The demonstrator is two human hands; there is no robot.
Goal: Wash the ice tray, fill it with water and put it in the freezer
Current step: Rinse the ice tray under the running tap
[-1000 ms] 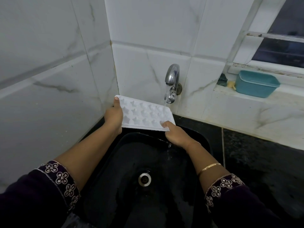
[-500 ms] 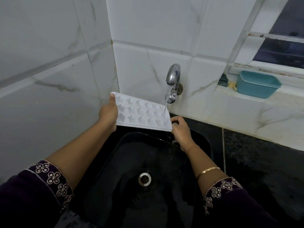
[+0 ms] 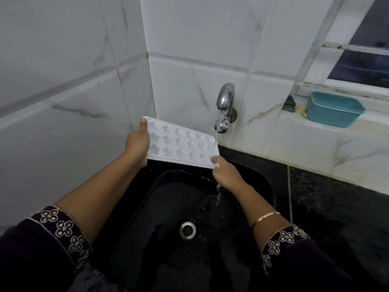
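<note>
you've got the ice tray (image 3: 181, 144) pinched at both ends, left hand (image 3: 137, 144) and right hand (image 3: 224, 172), so slide it sideways under the tap (image 3: 224, 108) to rinse every star pocket

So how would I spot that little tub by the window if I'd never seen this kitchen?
Find the window at the upper right; a white ledge runs beneath it, right of the tap. The tub sits there: teal, rectangular, bigger than the dark scrap and yellowish lump at its left.
</note>
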